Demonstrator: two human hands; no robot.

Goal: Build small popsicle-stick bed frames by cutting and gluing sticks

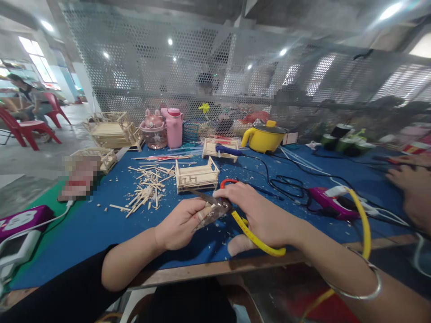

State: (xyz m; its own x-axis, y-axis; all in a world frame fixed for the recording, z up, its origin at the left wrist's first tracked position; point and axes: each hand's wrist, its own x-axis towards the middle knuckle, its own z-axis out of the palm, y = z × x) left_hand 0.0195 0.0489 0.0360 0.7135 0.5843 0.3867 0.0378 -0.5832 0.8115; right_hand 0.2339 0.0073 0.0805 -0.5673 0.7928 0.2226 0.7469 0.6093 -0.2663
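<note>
My left hand (180, 222) pinches a small wooden stick piece (206, 213) between thumb and fingers above the blue table (87, 224). My right hand (259, 211) grips scissors (218, 204) with red and yellow handles; their dark blades cross the stick at my left fingertips. A small stick-built wooden crate (197, 176) stands just beyond my hands. Loose cut sticks (148, 190) lie scattered to the left of the crate.
More stick models (111, 130) stand at the back left, with pink bottles (173, 127), a yellow pot (264, 137), a pink glue gun (328, 202) and black cables (286, 184). Another person's hands (412, 184) are at the right edge. A perforated screen closes the far side.
</note>
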